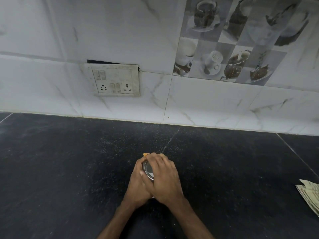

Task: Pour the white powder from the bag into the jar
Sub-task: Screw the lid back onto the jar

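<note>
A jar with a shiny metal lid (148,171) stands on the black stone counter (69,161), almost fully covered by both hands. My left hand (138,183) wraps around the jar's left side. My right hand (164,178) lies over the lid from the right, fingers curled around its rim. A small orange-yellow tip (145,154) sticks out just beyond my fingertips; I cannot tell what it belongs to. The jar's body and contents are hidden. The bag of white powder does not show clearly anywhere.
A crumpled pale paper or wrapper (309,194) lies at the counter's right edge. A white tiled wall (189,104) rises behind the counter, with a dirty switch and socket plate (114,80). Fine white specks dot the counter around the jar.
</note>
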